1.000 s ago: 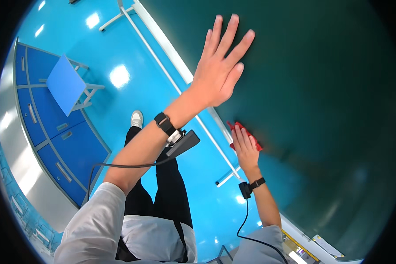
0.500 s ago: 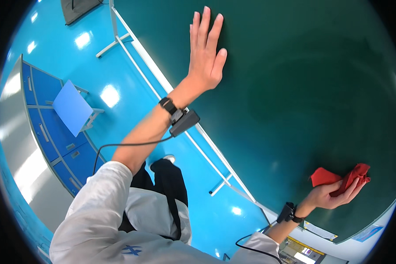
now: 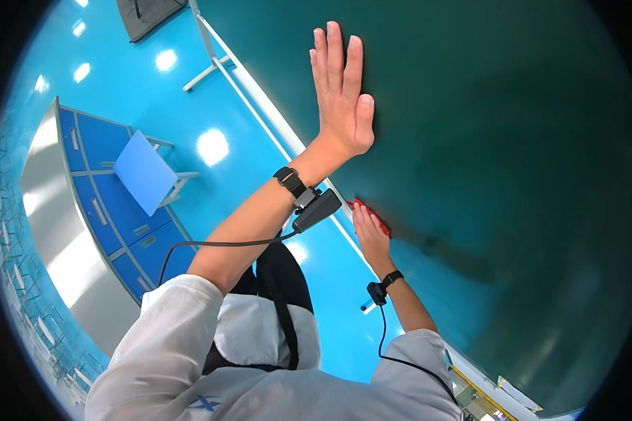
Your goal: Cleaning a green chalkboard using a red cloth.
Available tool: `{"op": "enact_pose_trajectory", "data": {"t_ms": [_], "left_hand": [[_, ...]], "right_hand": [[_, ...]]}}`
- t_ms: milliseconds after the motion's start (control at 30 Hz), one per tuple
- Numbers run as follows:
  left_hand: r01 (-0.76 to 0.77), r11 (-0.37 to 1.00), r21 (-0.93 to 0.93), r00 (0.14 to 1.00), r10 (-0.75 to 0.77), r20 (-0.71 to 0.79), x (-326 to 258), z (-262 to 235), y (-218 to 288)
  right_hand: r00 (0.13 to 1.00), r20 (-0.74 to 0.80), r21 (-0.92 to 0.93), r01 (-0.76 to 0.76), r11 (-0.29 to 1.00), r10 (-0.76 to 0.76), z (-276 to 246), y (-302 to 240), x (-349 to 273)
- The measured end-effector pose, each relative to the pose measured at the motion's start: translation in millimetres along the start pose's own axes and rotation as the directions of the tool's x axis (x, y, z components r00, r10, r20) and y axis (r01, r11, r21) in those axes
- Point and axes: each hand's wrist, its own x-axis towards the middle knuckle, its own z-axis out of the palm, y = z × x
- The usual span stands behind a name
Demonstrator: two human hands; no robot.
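Observation:
A dark green chalkboard [image 3: 512, 210] in a white frame fills the right side of the view. My left hand [image 3: 340, 105] lies flat against its surface, fingers stretched out and holding nothing. Lower down, at the board's white edge, my right hand [image 3: 371, 235] presses a red cloth [image 3: 379, 219] against the green surface. Most of the cloth is hidden under my fingers; only a strip shows along them. Each wrist wears a black strap with a small device [image 3: 317, 210] and a cable.
White stand legs [image 3: 207, 74] run along the board's edge. At left are a blue-fronted cabinet [image 3: 112, 203] with a pale top and a light blue stool [image 3: 146, 172]. The blue floor [image 3: 246, 203] is shiny. A paper [image 3: 516, 394] sits at the board's lower right edge.
My right hand has swept the red cloth from the board's far right to the left, in to the white edge. My left hand stays flat on the board, while the view has shifted slightly.

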Motion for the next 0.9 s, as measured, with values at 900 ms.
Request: {"op": "enact_pose_trajectory", "data": {"t_ms": [900], "left_hand": [[-0.166,0.986,0.012,0.986,0.166,-0.006,65,-17,35]], "right_hand": [[0.497,-0.666,0.174,-0.622,0.764,0.556,-149,163,-19]]}}
